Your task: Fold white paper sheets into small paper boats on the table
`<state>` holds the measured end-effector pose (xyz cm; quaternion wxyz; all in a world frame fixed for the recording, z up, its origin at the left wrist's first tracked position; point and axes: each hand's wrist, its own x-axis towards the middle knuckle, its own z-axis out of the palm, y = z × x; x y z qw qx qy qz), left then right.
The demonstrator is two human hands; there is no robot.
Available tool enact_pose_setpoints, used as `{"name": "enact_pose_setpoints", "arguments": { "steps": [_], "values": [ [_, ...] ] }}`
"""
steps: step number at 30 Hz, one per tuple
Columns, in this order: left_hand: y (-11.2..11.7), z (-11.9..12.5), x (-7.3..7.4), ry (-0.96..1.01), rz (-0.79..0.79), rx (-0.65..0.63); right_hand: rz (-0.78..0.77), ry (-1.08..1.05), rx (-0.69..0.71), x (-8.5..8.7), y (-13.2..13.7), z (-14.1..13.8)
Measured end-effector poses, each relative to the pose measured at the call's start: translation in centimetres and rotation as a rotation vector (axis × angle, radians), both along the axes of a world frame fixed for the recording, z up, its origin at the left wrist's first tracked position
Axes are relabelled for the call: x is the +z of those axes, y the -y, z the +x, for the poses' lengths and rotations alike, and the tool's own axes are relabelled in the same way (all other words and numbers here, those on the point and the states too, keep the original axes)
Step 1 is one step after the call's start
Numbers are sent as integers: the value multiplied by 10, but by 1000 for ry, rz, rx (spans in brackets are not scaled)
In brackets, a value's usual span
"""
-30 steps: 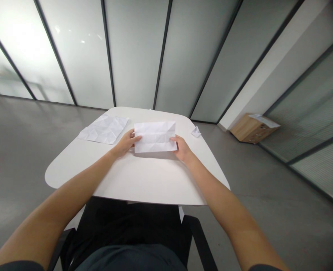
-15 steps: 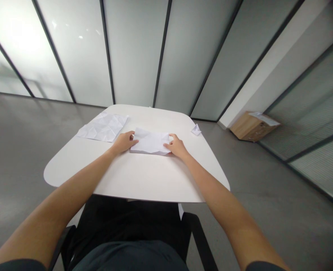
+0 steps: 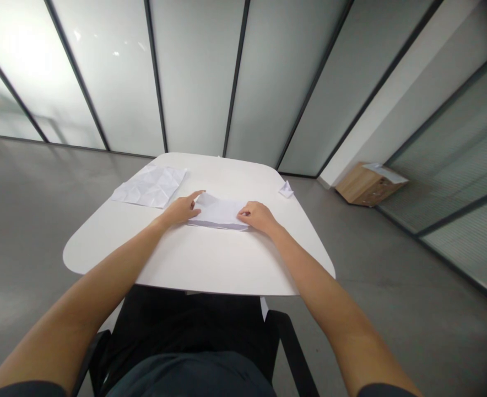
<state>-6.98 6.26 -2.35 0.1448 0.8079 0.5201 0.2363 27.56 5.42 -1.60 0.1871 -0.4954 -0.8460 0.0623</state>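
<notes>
Folded white paper [image 3: 215, 213] lies flat on the white table [image 3: 210, 264], between both hands. Right hand [image 3: 259, 216] presses down on its right end, left hand [image 3: 180, 210] sits open against its left edge (neither one's pinching it).

Table [image 3: 103, 251]: white, rounded corners | creased paper sheet [image 3: 149, 186]: flat, far left of table | small folded paper [image 3: 286, 190]: far right table edge | box [image 3: 365, 190]: on floor by wall, paper [image 3: 384, 172] on top | frosted glass wall [image 3: 198, 77]: behind table | black chair [image 3: 293, 344]: below near table edge
</notes>
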Motion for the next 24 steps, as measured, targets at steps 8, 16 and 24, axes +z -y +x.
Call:
{"name": "enact_pose_setpoints", "arguments": {
  "steps": [8, 16, 24],
  "values": [
    [-11, -2, -9, 51, 38, -20, -8, -121, 265, -10, -4, -12],
    [-8, 6, -6, 27, 80, -162, -12, 67, 197, -3, 9, -21],
    [-3, 8, 0, 0, 70, -225, 44, 52, 336, -5, 10, -35]
  ]
}}
